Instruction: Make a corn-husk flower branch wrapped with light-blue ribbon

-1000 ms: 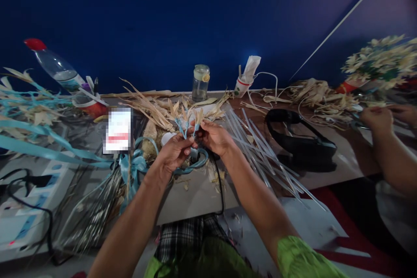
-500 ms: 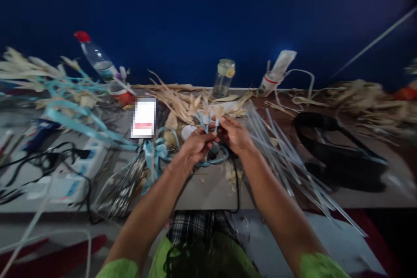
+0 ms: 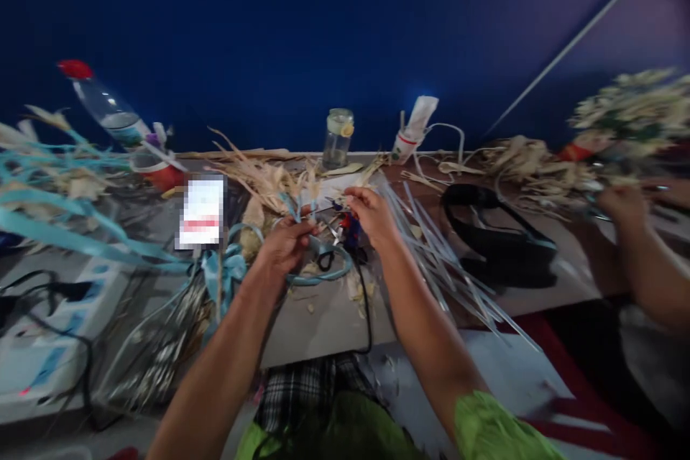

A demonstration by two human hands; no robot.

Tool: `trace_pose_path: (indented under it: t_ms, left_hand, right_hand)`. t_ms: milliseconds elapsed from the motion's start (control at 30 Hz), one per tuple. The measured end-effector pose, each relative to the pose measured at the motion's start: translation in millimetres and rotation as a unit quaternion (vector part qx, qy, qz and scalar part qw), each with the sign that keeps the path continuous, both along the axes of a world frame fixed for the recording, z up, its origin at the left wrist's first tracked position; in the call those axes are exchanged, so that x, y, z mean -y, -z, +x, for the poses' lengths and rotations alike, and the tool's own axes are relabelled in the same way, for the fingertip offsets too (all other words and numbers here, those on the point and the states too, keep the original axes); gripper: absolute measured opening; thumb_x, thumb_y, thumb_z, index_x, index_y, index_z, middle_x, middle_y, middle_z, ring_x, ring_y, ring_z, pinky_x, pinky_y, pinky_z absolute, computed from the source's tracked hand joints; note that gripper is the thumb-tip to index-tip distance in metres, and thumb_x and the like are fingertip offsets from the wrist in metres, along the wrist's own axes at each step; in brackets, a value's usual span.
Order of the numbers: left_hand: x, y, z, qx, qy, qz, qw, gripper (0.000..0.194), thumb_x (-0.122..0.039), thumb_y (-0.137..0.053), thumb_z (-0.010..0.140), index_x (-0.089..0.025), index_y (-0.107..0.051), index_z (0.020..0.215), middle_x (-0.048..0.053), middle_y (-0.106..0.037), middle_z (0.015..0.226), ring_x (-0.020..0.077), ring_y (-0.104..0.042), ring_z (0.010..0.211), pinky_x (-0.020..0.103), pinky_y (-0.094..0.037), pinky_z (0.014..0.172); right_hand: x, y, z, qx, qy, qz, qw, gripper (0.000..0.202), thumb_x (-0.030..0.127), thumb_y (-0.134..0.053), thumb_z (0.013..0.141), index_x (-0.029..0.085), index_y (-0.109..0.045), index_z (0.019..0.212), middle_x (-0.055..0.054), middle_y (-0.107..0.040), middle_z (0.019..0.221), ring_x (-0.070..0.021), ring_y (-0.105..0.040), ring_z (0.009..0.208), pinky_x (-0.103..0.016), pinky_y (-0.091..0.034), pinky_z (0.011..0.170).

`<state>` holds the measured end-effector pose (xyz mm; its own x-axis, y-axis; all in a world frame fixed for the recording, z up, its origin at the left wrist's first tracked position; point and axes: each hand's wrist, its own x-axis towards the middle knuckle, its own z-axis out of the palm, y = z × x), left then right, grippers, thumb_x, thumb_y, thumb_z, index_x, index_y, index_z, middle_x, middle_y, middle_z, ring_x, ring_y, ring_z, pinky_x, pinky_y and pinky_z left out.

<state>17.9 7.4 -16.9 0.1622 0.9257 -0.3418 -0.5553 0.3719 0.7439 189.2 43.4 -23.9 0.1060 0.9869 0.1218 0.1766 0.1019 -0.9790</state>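
My left hand (image 3: 288,241) pinches blue-wrapped stems with pale husk tips (image 3: 311,190) above the table's middle. To its right, my right hand (image 3: 371,212) is raised with thumb and forefinger pressed together; whatever lies between them is too small to make out. Below and between the hands are scissors (image 3: 335,231) and a red and blue tool (image 3: 351,228) with a black cable. A ring of light blue ribbon (image 3: 323,277) lies on the table under them.
A lit phone (image 3: 200,212) and blue bow (image 3: 226,272) are left. Behind stands a glass jar (image 3: 338,138). Clear strips (image 3: 431,251) and a black strap-like object (image 3: 496,230) lie right. A power strip (image 3: 65,345) is near left. Another person's hand (image 3: 625,208) works far right.
My right hand has moved away from my left and off the stems, uncovering the scissors and tool. The view has turned right, bringing another person's hands and pale flowers into sight.
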Motion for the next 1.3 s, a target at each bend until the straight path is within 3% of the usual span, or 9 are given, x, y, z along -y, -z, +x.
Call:
trace_pose_path:
  t_ms: [133, 333, 533, 633, 733, 833, 967, 1167, 1300]
  left_hand:
    - [-1.2, -6.7, -6.3, -0.014, 0.023, -0.026, 0.999, 0.032, -0.001, -0.065, 0.059, -0.01, -0.06, 0.09, -0.002, -0.054, 0.05, 0.0033, -0.048, 0.041, 0.007, -0.028, 0.033]
    - [-1.6, -4.9, -9.5, -0.035, 0.048, -0.028, 0.998, 0.032, -0.002, -0.066, 0.06, -0.011, -0.061, 0.09, -0.001, -0.056, 0.051, 0.0033, -0.047, 0.039, 0.007, -0.028, 0.031]
    - [-2.3, -6.4, -8.1, -0.044, 0.017, -0.025, 0.999, 0.028, -0.002, -0.066, 0.061, -0.01, -0.063, 0.088, 0.0, -0.056, 0.051, 0.0025, -0.047, 0.039, 0.006, -0.03, 0.032]
    - [-0.8, -8.4, -6.9, -0.04, 0.012, -0.028, 0.999, 0.024, -0.001, -0.064, 0.062, -0.009, -0.063, 0.085, 0.0, -0.056, 0.05, 0.0014, -0.044, 0.037, 0.006, -0.029, 0.031]
    - [0.6, -8.7, -6.3, -0.037, 0.011, -0.029, 0.999, 0.022, -0.001, -0.062, 0.064, -0.01, -0.062, 0.084, 0.0, -0.056, 0.05, 0.0016, -0.043, 0.036, 0.006, -0.029, 0.031]
    - [2.0, -9.4, -6.2, -0.034, 0.011, -0.026, 0.999, 0.021, -0.001, -0.061, 0.065, -0.01, -0.062, 0.083, 0.001, -0.056, 0.049, 0.0025, -0.046, 0.038, 0.006, -0.03, 0.031]
    - [4.3, -12.7, -6.8, -0.025, 0.012, -0.031, 0.999, 0.019, 0.0, -0.058, 0.067, -0.009, -0.061, 0.084, 0.001, -0.056, 0.05, 0.0021, -0.045, 0.037, 0.006, -0.03, 0.032]
    - [5.6, -13.1, -9.2, -0.003, 0.016, -0.017, 1.0, 0.023, -0.001, -0.063, 0.064, -0.01, -0.06, 0.085, 0.0, -0.055, 0.05, 0.0011, -0.04, 0.035, 0.008, -0.028, 0.032]
    - [2.6, -4.1, -12.2, -0.012, 0.03, -0.003, 0.999, 0.031, -0.004, -0.06, 0.066, -0.011, -0.057, 0.096, 0.0, -0.057, 0.053, 0.0008, -0.039, 0.034, 0.009, -0.028, 0.034]
  right_hand:
    - [-6.9, -3.6, 15.2, 0.168, 0.014, 0.017, 0.985, 0.028, 0.033, -0.053, 0.073, 0.013, -0.064, 0.089, -0.005, -0.063, 0.079, -0.0145, -0.056, 0.073, -0.027, -0.042, 0.069]
    - [-1.0, -16.8, 25.1, 0.387, -0.006, -0.047, 0.921, 0.024, 0.034, -0.051, 0.077, 0.016, -0.065, 0.085, -0.009, -0.066, 0.086, -0.0197, -0.059, 0.08, -0.029, -0.04, 0.071]
    - [25.8, -5.3, 21.8, 0.463, 0.012, -0.14, 0.875, 0.047, 0.055, -0.045, 0.078, 0.013, -0.065, 0.085, -0.017, -0.066, 0.085, -0.0262, -0.062, 0.081, -0.033, -0.041, 0.067]
    - [29.9, 3.4, 16.8, 0.47, 0.021, -0.162, 0.868, 0.059, 0.063, -0.044, 0.075, 0.009, -0.065, 0.09, -0.023, -0.066, 0.09, -0.0289, -0.062, 0.084, -0.034, -0.042, 0.067]
    - [24.1, 9.3, 11.8, 0.459, 0.044, -0.172, 0.871, 0.055, 0.06, -0.052, 0.07, 0.009, -0.066, 0.085, -0.023, -0.066, 0.089, -0.0282, -0.062, 0.084, -0.032, -0.043, 0.065]
    - [18.1, 13.8, 8.3, 0.38, 0.057, -0.184, 0.905, 0.036, 0.051, -0.062, 0.064, 0.015, -0.063, 0.063, -0.012, -0.065, 0.066, -0.0223, -0.062, 0.07, -0.028, -0.042, 0.057]
    - [21.0, 12.2, 6.2, 0.074, 0.086, -0.235, 0.965, 0.027, 0.038, -0.068, 0.058, 0.017, -0.054, 0.051, 0.001, -0.049, 0.043, -0.0131, -0.051, 0.046, -0.023, -0.037, 0.043]
    - [34.6, -14.7, 14.6, -0.205, 0.075, -0.258, 0.941, 0.012, 0.027, -0.058, 0.066, 0.017, -0.051, 0.067, 0.002, -0.053, 0.052, -0.0099, -0.048, 0.043, -0.023, -0.042, 0.041]
    - [41.5, -26.1, 21.3, -0.418, -0.059, -0.186, 0.887, 0.014, 0.02, -0.06, 0.062, 0.016, -0.055, 0.075, -0.001, -0.059, 0.064, -0.0084, -0.048, 0.049, -0.023, -0.043, 0.046]
